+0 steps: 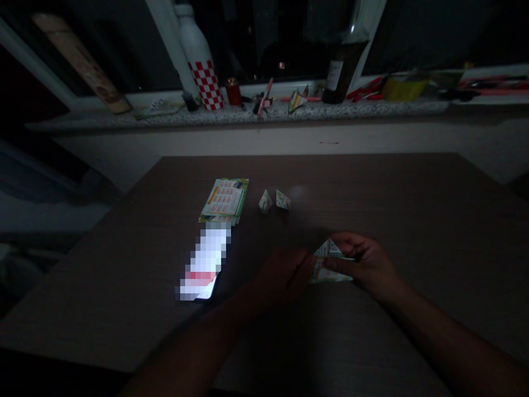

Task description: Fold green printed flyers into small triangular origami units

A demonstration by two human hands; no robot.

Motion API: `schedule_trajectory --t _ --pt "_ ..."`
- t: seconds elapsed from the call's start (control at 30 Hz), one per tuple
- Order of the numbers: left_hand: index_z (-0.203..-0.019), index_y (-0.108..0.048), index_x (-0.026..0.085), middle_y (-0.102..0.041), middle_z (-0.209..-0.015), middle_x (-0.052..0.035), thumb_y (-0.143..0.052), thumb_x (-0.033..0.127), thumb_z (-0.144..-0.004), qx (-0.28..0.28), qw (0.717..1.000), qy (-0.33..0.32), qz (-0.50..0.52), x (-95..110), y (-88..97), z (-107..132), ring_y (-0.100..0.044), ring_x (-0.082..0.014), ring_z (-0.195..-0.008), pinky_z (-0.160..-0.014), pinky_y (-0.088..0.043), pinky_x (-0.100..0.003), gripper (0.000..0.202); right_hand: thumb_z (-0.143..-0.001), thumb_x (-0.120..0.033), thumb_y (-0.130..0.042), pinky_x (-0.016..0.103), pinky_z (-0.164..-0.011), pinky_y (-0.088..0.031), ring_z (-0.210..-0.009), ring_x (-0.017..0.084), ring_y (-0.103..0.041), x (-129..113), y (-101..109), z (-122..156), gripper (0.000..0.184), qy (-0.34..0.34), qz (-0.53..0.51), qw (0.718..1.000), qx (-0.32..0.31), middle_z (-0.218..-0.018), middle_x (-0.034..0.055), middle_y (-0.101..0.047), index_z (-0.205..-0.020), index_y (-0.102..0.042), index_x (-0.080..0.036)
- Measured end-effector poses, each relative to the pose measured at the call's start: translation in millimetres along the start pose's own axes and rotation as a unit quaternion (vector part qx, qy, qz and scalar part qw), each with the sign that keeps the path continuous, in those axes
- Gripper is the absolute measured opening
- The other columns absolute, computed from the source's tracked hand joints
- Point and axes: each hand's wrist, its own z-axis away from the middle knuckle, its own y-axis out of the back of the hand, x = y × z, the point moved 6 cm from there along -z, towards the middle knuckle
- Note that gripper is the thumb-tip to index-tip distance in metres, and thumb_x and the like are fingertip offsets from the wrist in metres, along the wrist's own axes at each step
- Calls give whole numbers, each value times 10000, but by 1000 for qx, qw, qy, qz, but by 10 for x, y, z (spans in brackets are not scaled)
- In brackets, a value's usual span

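Observation:
A partly folded piece of printed paper with a pointed top is held between my two hands, low over the table. My right hand is closed on its right side, thumb across the front and fingers curled behind. At the left end, my left hand grips the paper; it lies in shadow and its fingertips are hard to make out. Beyond the hands stand two small folded paper pieces side by side. A stack of printed sheets lies to their left, and a lit phone sits just nearer.
The brown table meets a wall under a granite windowsill. On the sill are a checkered bottle, a dark bottle, a small jar, a patterned tube, pens and another folded paper. The room is dim.

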Motion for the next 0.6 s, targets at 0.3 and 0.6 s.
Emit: schedule_trajectory --t 0.3,0.6 --pt "-562 -418 152 -336 -493 57 -397 391 -919 51 997 14 53 -82 29 9 -322 -55 -450 -454 -213 -202 430 -605 -186 -835 239 -612 -587 -629 150 -718 16 13 -12 323 -3 -14 1000 4 -767 9 -767 -887 -679 -209" --pt "-543 -441 146 -318 -505 52 -407 480 -897 29 994 75 79 -218 11 1 -312 -64 -469 -454 -199 -205 489 -583 -226 -842 268 -611 -594 -618 165 -713 -5 40 5 353 12 40 998 41 -747 6 -764 -889 -667 -206"
